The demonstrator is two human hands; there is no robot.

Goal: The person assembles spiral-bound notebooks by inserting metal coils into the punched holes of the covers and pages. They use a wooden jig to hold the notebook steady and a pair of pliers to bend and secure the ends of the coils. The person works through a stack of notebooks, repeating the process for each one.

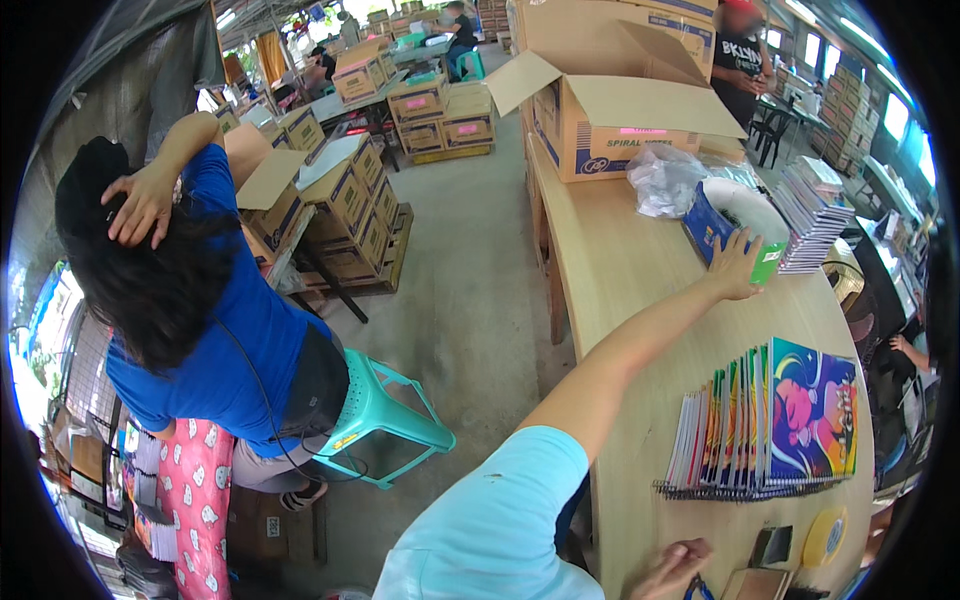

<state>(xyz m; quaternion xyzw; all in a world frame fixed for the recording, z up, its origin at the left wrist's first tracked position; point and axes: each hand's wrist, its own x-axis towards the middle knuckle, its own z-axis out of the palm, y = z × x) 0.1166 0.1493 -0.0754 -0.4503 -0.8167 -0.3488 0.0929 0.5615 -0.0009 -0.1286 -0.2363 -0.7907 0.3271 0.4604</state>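
left hand at the bin, on the far side of the notebooks; right hand on their near side.

taking the notebooks as landmark, the bin stands beyond them on the counter, with the left arm stretched past their left end and much the nearer. the left hand's fingers spread over the bin's near rim; how firmly they grasp, i cannot tell. the bin's long axis is hard to read. the right hand, loosely curled with nothing seen in it, is near a blue-handled tool.
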